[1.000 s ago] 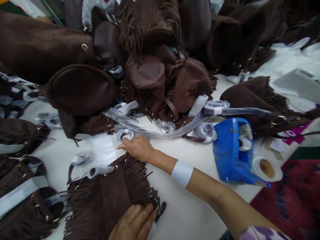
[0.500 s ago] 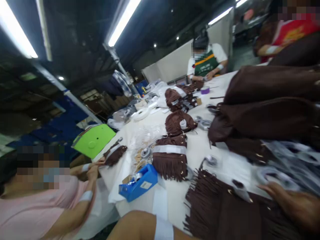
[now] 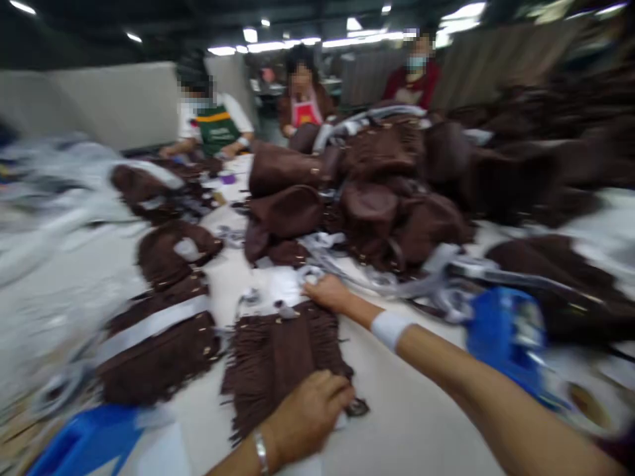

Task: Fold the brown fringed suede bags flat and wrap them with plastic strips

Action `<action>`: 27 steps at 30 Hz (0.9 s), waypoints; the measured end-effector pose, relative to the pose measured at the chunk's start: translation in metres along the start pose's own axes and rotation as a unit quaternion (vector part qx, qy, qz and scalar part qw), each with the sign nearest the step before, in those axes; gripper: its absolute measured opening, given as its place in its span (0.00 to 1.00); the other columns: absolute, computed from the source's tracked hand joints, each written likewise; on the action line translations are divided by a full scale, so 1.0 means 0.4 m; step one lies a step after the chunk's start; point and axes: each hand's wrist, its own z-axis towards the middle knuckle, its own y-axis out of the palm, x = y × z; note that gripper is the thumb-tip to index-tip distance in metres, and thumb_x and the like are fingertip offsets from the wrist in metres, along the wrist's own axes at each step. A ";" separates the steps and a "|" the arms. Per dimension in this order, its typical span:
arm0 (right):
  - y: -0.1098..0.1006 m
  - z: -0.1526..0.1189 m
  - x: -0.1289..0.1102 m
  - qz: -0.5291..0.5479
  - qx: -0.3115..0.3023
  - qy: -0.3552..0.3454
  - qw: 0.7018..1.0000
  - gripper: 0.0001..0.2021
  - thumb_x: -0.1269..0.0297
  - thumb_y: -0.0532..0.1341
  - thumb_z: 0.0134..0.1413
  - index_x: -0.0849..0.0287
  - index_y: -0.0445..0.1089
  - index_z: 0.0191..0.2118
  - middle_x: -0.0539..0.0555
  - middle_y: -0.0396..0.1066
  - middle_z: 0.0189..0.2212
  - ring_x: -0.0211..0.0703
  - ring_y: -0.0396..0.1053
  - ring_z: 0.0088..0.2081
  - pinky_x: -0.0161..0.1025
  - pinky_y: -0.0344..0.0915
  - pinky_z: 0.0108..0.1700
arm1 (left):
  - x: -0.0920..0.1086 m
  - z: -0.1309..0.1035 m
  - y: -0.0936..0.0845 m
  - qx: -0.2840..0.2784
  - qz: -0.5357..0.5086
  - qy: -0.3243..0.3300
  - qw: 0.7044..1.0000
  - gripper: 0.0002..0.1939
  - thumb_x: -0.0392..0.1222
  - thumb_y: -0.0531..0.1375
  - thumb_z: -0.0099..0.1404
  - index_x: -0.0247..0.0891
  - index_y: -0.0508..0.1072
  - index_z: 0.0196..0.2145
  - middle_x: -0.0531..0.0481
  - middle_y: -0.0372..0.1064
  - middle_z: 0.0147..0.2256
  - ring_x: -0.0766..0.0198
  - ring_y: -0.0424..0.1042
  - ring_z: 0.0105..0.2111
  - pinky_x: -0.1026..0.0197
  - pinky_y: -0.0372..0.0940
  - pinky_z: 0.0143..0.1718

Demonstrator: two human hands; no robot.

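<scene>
A dark brown fringed bag point(image 3: 285, 344) lies flat on the table before me. My left hand point(image 3: 310, 410), with a silver bracelet at its wrist, is curled over the bag's lower right part. Its fingertips are hidden, and a small white piece shows beside them. At the bag's upper right edge is my right hand point(image 3: 325, 292), a white band on its forearm. Its fingers are closed together beside a pale wrapped ring point(image 3: 310, 272); what they grip is blurred. Clear white plastic point(image 3: 280, 285) lies just beyond the bag's top edge.
Another fringed bag point(image 3: 159, 337) with a white band around it lies to the left. Blue tape dispensers stand at lower left point(image 3: 89, 439) and right point(image 3: 506, 337). Brown bags point(image 3: 381, 205) are piled ahead. A co-worker point(image 3: 213, 125) in a green apron sits across the table point(image 3: 397, 396).
My view has swung to the right and levelled. My left hand has come into view on the fringed bag. My right hand stays by the bag's top edge.
</scene>
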 end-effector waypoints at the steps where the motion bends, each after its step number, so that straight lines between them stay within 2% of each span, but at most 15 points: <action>1: -0.043 -0.055 0.049 -0.025 -0.003 0.024 0.999 0.13 0.59 0.61 0.63 0.62 0.69 0.48 0.56 0.70 0.45 0.46 0.70 0.46 0.49 0.68 0.50 | -0.012 -0.003 0.008 0.021 -0.002 -0.001 1.000 0.25 0.32 0.52 0.66 0.35 0.60 0.61 0.41 0.66 0.55 0.56 0.66 0.54 0.53 0.66 0.56; 3: -0.109 -0.169 0.109 -0.065 0.009 0.058 0.996 0.10 0.62 0.58 0.65 0.61 0.69 0.47 0.58 0.71 0.45 0.47 0.67 0.50 0.49 0.64 0.54 | -0.035 0.003 0.027 0.043 -0.004 0.020 0.999 0.28 0.32 0.52 0.66 0.36 0.57 0.63 0.40 0.63 0.57 0.55 0.64 0.57 0.51 0.64 0.59; 6: -0.138 -0.341 0.100 -0.058 0.064 0.086 0.993 0.11 0.68 0.53 0.67 0.60 0.64 0.53 0.59 0.69 0.48 0.46 0.65 0.52 0.46 0.61 0.55 | -0.034 0.005 0.039 0.064 0.007 0.024 0.998 0.27 0.36 0.54 0.67 0.36 0.56 0.63 0.39 0.63 0.57 0.55 0.65 0.57 0.52 0.65 0.58; 7: -0.131 -0.397 0.082 -0.031 0.067 0.087 0.994 0.13 0.70 0.54 0.65 0.59 0.63 0.54 0.58 0.69 0.48 0.45 0.66 0.51 0.44 0.63 0.54 | -0.028 0.003 0.038 0.072 0.014 0.017 0.997 0.27 0.38 0.54 0.67 0.35 0.56 0.63 0.38 0.62 0.57 0.54 0.65 0.57 0.52 0.66 0.58; 9: -0.102 -0.501 0.047 0.045 0.013 0.078 0.996 0.24 0.70 0.60 0.58 0.56 0.58 0.60 0.56 0.67 0.51 0.44 0.68 0.49 0.40 0.65 0.50 | -0.017 -0.002 0.035 0.087 0.028 -0.004 0.996 0.29 0.39 0.55 0.67 0.34 0.55 0.64 0.36 0.61 0.57 0.53 0.64 0.57 0.52 0.67 0.57; 12: -0.042 -0.593 0.010 0.098 -0.063 0.074 0.990 0.42 0.66 0.65 0.51 0.58 0.45 0.68 0.60 0.61 0.59 0.48 0.66 0.54 0.41 0.66 0.51 | -0.011 -0.001 0.032 0.104 0.026 -0.032 0.994 0.31 0.39 0.56 0.67 0.33 0.52 0.64 0.35 0.57 0.58 0.51 0.62 0.59 0.49 0.66 0.57; 14: -0.012 -0.601 -0.003 0.063 -0.078 0.102 0.990 0.39 0.66 0.62 0.53 0.62 0.45 0.68 0.63 0.61 0.60 0.49 0.64 0.57 0.42 0.65 0.53 | -0.011 0.005 0.031 0.113 0.012 -0.039 0.993 0.33 0.38 0.56 0.66 0.33 0.50 0.65 0.34 0.55 0.59 0.50 0.59 0.61 0.48 0.65 0.58; 17: -0.004 -0.563 -0.004 0.002 -0.132 0.136 0.982 0.23 0.68 0.58 0.54 0.64 0.62 0.57 0.62 0.72 0.50 0.50 0.72 0.49 0.41 0.69 0.45 | -0.011 0.014 0.030 0.133 -0.001 -0.035 0.991 0.36 0.37 0.58 0.65 0.33 0.46 0.66 0.33 0.54 0.60 0.49 0.56 0.62 0.44 0.62 0.60; 18: -0.013 -0.546 0.000 -0.006 -0.152 0.135 0.979 0.18 0.68 0.58 0.53 0.63 0.68 0.51 0.61 0.75 0.44 0.51 0.74 0.45 0.41 0.69 0.41 | -0.010 0.016 0.029 0.138 0.000 -0.036 0.990 0.37 0.38 0.58 0.65 0.33 0.45 0.67 0.33 0.54 0.60 0.49 0.56 0.62 0.44 0.62 0.60; 20: -0.045 -0.514 0.013 -0.005 -0.175 0.124 0.977 0.10 0.68 0.58 0.51 0.62 0.72 0.40 0.61 0.77 0.37 0.54 0.75 0.39 0.41 0.69 0.36 | -0.010 0.018 0.029 0.143 0.004 -0.046 0.989 0.39 0.39 0.59 0.64 0.33 0.44 0.67 0.33 0.55 0.59 0.47 0.56 0.61 0.42 0.62 0.59; 24: -0.134 -0.452 0.028 0.006 -0.202 0.103 0.974 0.08 0.70 0.60 0.49 0.62 0.73 0.36 0.63 0.77 0.36 0.57 0.75 0.39 0.42 0.67 0.34 | -0.016 0.018 0.035 0.147 0.002 -0.063 0.987 0.39 0.42 0.61 0.63 0.33 0.47 0.66 0.33 0.56 0.58 0.46 0.58 0.60 0.40 0.62 0.58; 27: -0.175 -0.392 0.018 0.041 -0.210 0.093 0.972 0.05 0.70 0.59 0.52 0.63 0.72 0.32 0.62 0.77 0.33 0.53 0.75 0.36 0.39 0.67 0.33 | -0.025 0.016 0.044 0.166 -0.039 -0.110 0.979 0.36 0.49 0.64 0.61 0.33 0.55 0.61 0.33 0.60 0.55 0.43 0.62 0.57 0.40 0.63 0.56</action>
